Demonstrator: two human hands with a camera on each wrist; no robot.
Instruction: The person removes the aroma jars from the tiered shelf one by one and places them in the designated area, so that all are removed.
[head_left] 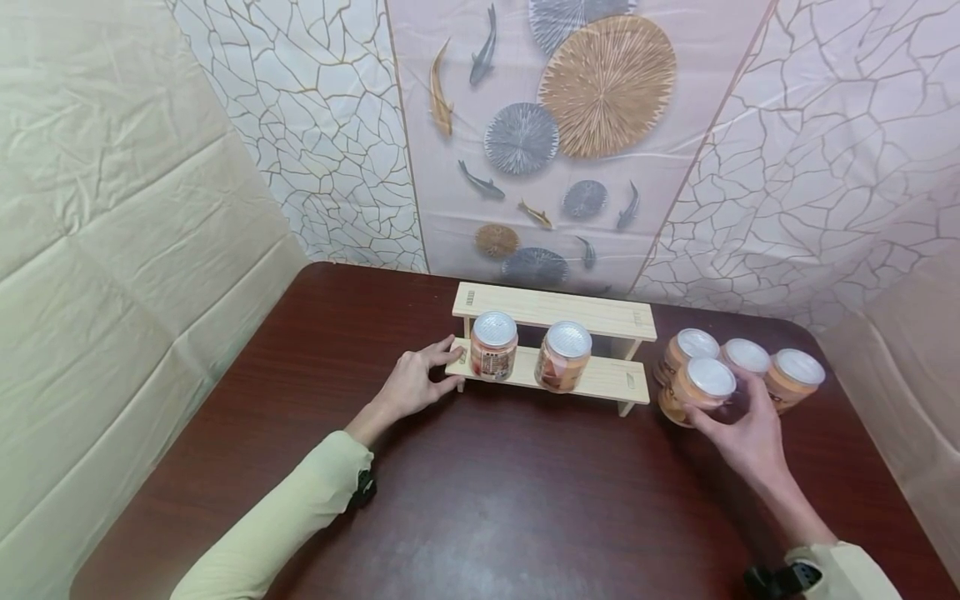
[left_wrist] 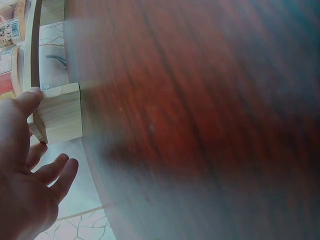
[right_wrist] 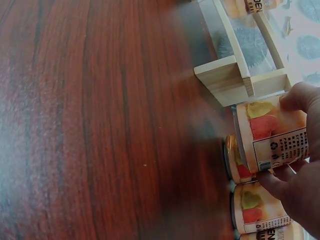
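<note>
A two-tier wooden shelf (head_left: 600, 382) stands on the table, with two cans on its lower tier: a left can (head_left: 493, 354) and a right can (head_left: 564, 367). My left hand (head_left: 408, 385) holds the left end of that lower board between thumb and fingers; the wooden end leg (left_wrist: 62, 114) shows beside them in the left wrist view. To the right of the shelf, my right hand (head_left: 752, 433) grips an orange-labelled can (right_wrist: 270, 132) with a pale lid, kept upright. Whether its base touches the table cannot be told.
Close around the gripped can stand more cans, including a rear one (head_left: 693, 343), a middle one (head_left: 746, 356) and a right one (head_left: 797, 375). The upper tier (head_left: 555, 307) holds nothing. Patterned cloth (head_left: 517, 217) hangs behind the dark wooden table (head_left: 480, 492).
</note>
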